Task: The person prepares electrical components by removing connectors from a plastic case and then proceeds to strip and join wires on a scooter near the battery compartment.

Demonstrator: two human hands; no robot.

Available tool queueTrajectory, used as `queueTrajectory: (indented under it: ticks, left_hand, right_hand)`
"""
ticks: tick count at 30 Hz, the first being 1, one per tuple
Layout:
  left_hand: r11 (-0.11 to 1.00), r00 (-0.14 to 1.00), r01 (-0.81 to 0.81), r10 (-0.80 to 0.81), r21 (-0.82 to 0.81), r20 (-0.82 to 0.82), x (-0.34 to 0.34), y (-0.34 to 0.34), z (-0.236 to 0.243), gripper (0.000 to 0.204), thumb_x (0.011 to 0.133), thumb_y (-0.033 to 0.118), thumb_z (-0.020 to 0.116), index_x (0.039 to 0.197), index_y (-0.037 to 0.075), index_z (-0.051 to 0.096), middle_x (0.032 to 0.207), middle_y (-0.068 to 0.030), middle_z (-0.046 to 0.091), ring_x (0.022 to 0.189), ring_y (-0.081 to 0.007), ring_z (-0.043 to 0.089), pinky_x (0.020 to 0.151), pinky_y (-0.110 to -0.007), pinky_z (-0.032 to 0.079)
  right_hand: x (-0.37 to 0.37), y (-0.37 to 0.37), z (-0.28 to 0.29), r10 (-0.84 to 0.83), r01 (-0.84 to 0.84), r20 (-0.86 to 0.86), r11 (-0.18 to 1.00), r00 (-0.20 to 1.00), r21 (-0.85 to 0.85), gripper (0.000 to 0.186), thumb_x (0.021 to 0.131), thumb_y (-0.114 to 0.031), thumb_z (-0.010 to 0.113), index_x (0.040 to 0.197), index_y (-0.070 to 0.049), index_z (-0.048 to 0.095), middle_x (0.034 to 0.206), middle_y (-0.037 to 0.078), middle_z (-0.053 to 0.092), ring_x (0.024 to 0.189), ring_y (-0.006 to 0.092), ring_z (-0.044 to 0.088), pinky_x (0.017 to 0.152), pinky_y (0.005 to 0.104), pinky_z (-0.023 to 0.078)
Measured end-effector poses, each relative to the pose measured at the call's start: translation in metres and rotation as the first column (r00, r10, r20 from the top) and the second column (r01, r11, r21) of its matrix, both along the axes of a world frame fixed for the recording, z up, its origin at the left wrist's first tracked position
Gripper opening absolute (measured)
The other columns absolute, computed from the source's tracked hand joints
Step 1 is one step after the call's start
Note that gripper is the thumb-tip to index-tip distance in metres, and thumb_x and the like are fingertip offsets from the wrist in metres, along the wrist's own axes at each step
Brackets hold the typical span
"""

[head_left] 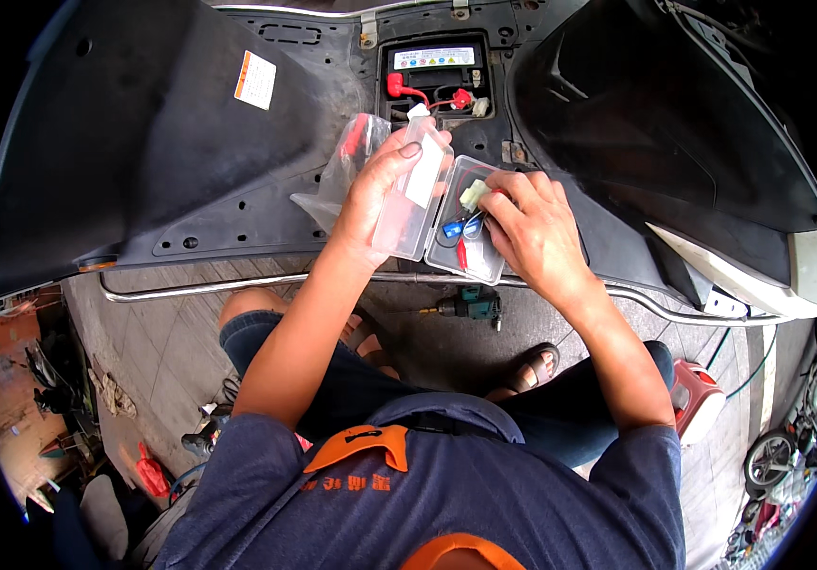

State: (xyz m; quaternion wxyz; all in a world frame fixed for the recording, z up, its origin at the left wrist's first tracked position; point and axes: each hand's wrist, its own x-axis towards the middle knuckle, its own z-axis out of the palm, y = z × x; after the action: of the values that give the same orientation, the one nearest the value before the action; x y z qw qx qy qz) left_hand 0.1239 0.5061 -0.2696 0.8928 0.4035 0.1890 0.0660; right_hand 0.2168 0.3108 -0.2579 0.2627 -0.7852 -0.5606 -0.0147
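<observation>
Clear box [463, 274] open, connectors [454, 229] still inside.
Left hand [380, 187] grips its lid [397, 226]; right hand [538, 225] dips in, hold unclear; battery [441, 78] uncovered beyond.

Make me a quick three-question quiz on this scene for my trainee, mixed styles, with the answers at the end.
1. Multiple choice: Which hand holds the open lid of the clear box?
A) Right
B) Left
C) Neither

2. True or false: The battery is inside the clear box.

3. Fill in the blank: The drill lies on the ____.

Key:
1. B, the left hand, with its thumb over the lid.
2. False; the battery sits set into the black plastic panel, beyond the box.
3. Ground.
</observation>
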Motion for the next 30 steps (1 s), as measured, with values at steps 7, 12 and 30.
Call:
queueTrajectory:
  ticks: [7, 12, 30]
  left_hand:
    - [0.999, 1.000, -0.004, 0.005, 0.041, -0.014, -0.001, -0.003, -0.005, 0.058, 0.090, 0.027, 0.055, 0.141, 0.002, 0.040, 0.140, -0.0202, 0.045, 0.120, -0.0293, 0.053, 0.100, -0.042, 0.043]
    - [0.999, 0.999, 0.011, -0.010, 0.036, -0.037, -0.002, -0.001, -0.008, 0.059, 0.090, 0.025, 0.055, 0.141, 0.002, 0.038, 0.138, -0.0189, 0.048, 0.118, -0.0281, 0.055, 0.098, -0.040, 0.045]
    - [0.973, 0.999, 0.036, -0.028, 0.229, -0.036, 0.006, 0.013, 0.006, 0.053, 0.087, 0.014, 0.052, 0.138, 0.001, 0.041, 0.138, -0.0154, 0.048, 0.125, -0.0219, 0.048, 0.103, -0.036, 0.038]
  right_hand:
    - [-0.003, 0.001, 0.001, -0.098, 0.099, 0.032, 0.994, 0.995, -0.056, 0.038, 0.069, -0.006, 0.071, 0.106, -0.007, 0.062, 0.102, 0.007, 0.058, 0.094, 0.0270, 0.054, 0.083, 0.0388, 0.041]
    - [0.003, -0.001, 0.010, 0.020, -0.022, -0.039, 0.999, 0.999, -0.039, 0.025, 0.072, -0.007, 0.071, 0.095, -0.009, 0.063, 0.095, 0.006, 0.056, 0.092, 0.0261, 0.053, 0.081, 0.0380, 0.041]
    - [0.028, -0.030, 0.016, 0.032, 0.091, -0.968, 0.994, 0.249, 0.056, 0.021, 0.092, -0.014, 0.059, 0.107, 0.000, 0.061, 0.089, 0.001, 0.063, 0.078, 0.0087, 0.054, 0.074, 0.0235, 0.045]
